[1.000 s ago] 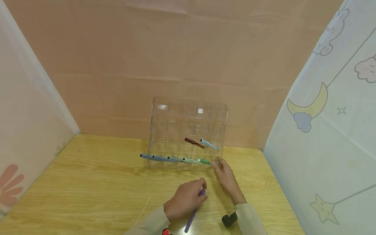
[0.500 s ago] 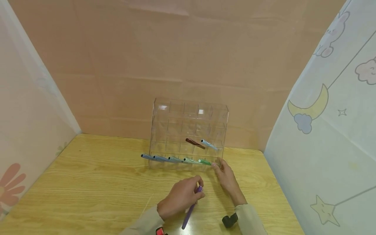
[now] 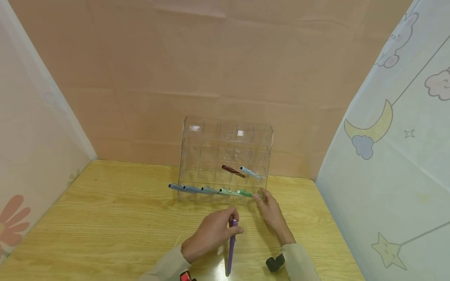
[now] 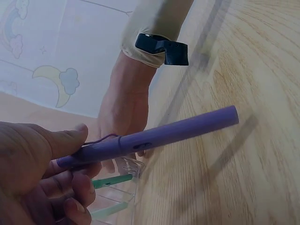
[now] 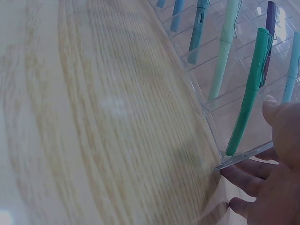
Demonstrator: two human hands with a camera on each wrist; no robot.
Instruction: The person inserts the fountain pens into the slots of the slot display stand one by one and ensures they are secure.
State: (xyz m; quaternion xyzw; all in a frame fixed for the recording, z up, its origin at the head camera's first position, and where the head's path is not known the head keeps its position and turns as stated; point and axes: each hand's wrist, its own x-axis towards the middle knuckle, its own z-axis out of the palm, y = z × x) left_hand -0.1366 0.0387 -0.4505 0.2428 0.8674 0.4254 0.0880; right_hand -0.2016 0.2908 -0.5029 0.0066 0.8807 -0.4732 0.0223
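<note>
My left hand pinches a purple pen by its clip end, between thumb and fingers. In the left wrist view the purple pen is held off the tabletop, its free end pointing away from the palm. A clear acrylic rack with rows of compartments stands at the back of the table. My right hand holds the rack's lower right corner, thumb on the inner side, other fingers outside. Beside that thumb a green pen sits in the bottom row.
Several blue to pale green pens fill the bottom row, including a pale green pen. One row higher lie a dark red pen and a light blue pen. A brown cloth wall rises behind the rack.
My left hand has shifted left and slightly forward with the purple pen, whose tilt has turned closer to straight toward me. My right hand stays on the rack.
</note>
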